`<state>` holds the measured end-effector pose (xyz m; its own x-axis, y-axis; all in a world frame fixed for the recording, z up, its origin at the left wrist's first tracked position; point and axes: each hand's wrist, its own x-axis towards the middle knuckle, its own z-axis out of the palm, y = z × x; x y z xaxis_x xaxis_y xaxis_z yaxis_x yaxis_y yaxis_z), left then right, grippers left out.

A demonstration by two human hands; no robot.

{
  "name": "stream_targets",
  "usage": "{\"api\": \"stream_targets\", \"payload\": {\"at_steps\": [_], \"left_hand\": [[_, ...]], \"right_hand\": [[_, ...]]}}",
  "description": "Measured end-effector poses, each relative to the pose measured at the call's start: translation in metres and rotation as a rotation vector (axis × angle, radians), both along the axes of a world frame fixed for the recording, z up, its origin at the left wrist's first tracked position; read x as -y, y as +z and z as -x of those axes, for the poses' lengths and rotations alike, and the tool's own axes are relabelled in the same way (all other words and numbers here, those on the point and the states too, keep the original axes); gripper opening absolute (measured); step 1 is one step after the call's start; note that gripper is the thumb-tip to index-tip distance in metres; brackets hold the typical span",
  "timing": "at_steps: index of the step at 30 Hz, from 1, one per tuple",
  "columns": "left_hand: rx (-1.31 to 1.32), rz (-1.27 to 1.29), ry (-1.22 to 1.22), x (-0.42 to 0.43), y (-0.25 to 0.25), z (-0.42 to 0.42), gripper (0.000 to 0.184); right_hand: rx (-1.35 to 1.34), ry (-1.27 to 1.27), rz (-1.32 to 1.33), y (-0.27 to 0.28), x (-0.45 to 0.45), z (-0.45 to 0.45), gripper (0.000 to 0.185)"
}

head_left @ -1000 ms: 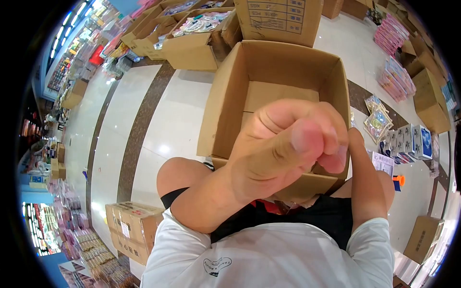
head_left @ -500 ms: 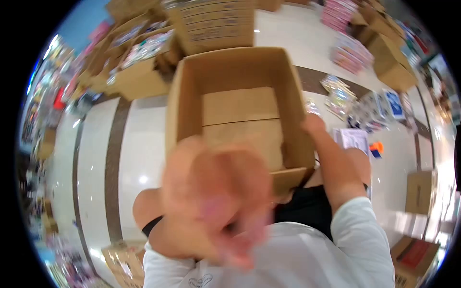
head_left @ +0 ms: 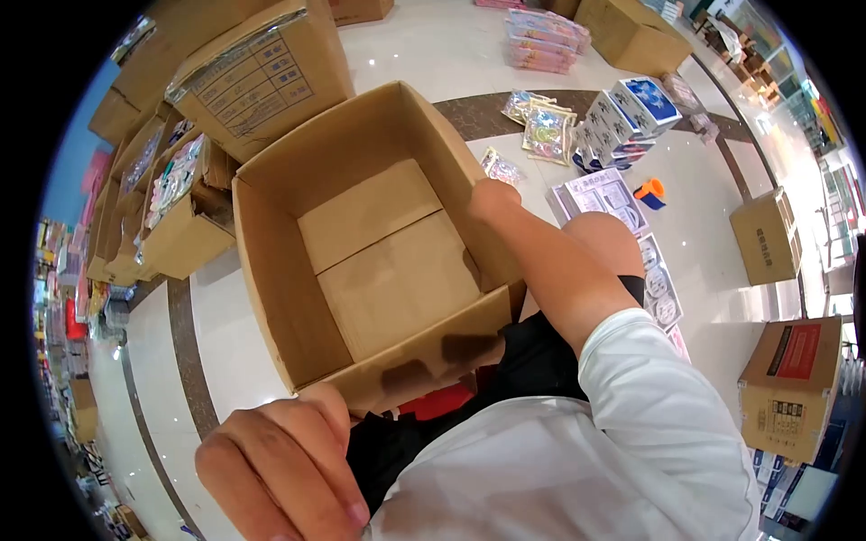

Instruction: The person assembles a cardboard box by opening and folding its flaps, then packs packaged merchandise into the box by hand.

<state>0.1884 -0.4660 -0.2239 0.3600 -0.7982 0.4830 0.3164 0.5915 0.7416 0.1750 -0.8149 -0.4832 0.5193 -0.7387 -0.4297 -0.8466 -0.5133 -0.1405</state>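
A large open cardboard box [head_left: 388, 261] stands tilted in view between my legs, its flat bottom bare inside. At the top of its right wall is my right hand [head_left: 496, 200], closed on the rim, its fingertips mostly hidden. My left hand [head_left: 281, 469] is near the camera at the lower left, just outside the box's near left corner. Its fingers are curled downward and pressed together, and whatever they may hold is hidden. Something red [head_left: 437, 401] shows below the box's near wall.
A taped carton [head_left: 262, 86] stands behind the box, with open cartons of packets [head_left: 185, 225] to the left. On the right are packets [head_left: 548, 131], blue-and-white boxes [head_left: 622, 117], purple-white packages [head_left: 603, 198], an orange-and-blue item [head_left: 650, 193] and two closed cartons [head_left: 765, 236].
My left hand has moved from over the box down to its near left corner. The view has turned, and the box now appears further left and rotated. My right hand stays at the right rim.
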Motion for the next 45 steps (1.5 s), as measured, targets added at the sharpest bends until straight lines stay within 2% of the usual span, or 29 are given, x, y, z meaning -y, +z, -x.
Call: {"api": "stream_targets", "payload": {"at_steps": [2,3,4,5,7,8,10,11,14,15,18,21,22,24,30,41,45], "left_hand": [[0.189,-0.016,-0.046,0.002,-0.001,-0.003,0.021],[0.367,-0.002,-0.173,0.004,0.001,-0.016,0.019],[0.374,-0.026,-0.170,0.007,-0.004,-0.001,0.019],[0.299,0.064,0.068,0.015,-0.015,0.028,0.020],[0.239,0.144,0.316,0.005,-0.015,0.046,0.021],[0.435,-0.003,0.373,-0.005,-0.004,0.047,0.022],[0.634,-0.162,0.434,-0.002,-0.003,0.046,0.023],[0.585,0.131,0.499,0.020,-0.015,0.044,0.039],[0.568,0.379,0.635,0.045,-0.023,0.037,0.079],[0.669,0.512,0.521,0.051,-0.025,0.021,0.072],[0.834,-0.092,0.679,0.009,-0.003,0.047,0.024],[0.832,-0.054,0.612,0.014,-0.011,0.033,0.025],[0.830,0.279,0.680,0.033,-0.020,0.021,0.037],[0.812,0.618,0.742,0.044,-0.024,0.006,0.056],[0.754,0.506,0.569,0.034,-0.026,0.012,0.048],[0.593,0.506,0.376,0.024,-0.024,0.024,0.035],[0.454,0.440,0.183,0.016,-0.019,0.029,0.030]], "right_hand": [[-0.010,0.033,0.028,-0.003,-0.001,-0.001,0.039],[-0.002,0.035,0.009,-0.004,0.000,-0.003,0.039],[0.004,0.025,-0.007,-0.003,0.003,-0.003,0.038],[0.010,0.018,-0.025,-0.004,0.004,-0.003,0.038],[0.029,0.033,-0.014,-0.004,0.003,-0.002,0.038],[0.039,0.037,0.020,-0.004,0.003,-0.001,0.038],[0.034,0.033,0.000,0.001,0.001,0.000,0.038],[0.022,0.024,-0.008,-0.001,0.003,0.000,0.038],[0.048,0.053,0.036,-0.018,0.012,-0.001,0.039],[0.032,0.066,0.034,-0.016,0.010,-0.001,0.040],[0.012,0.069,0.017,-0.009,0.010,-0.001,0.041],[-0.033,0.038,0.006,-0.013,0.014,-0.005,0.041],[-0.029,0.042,0.014,-0.012,0.015,-0.008,0.041],[-0.047,0.027,0.010,-0.014,0.014,-0.008,0.040],[-0.033,0.023,0.025,-0.008,0.009,-0.006,0.040],[-0.048,0.027,0.012,-0.010,0.012,-0.003,0.037],[-0.008,0.030,0.058,-0.010,0.008,-0.005,0.038]]}}
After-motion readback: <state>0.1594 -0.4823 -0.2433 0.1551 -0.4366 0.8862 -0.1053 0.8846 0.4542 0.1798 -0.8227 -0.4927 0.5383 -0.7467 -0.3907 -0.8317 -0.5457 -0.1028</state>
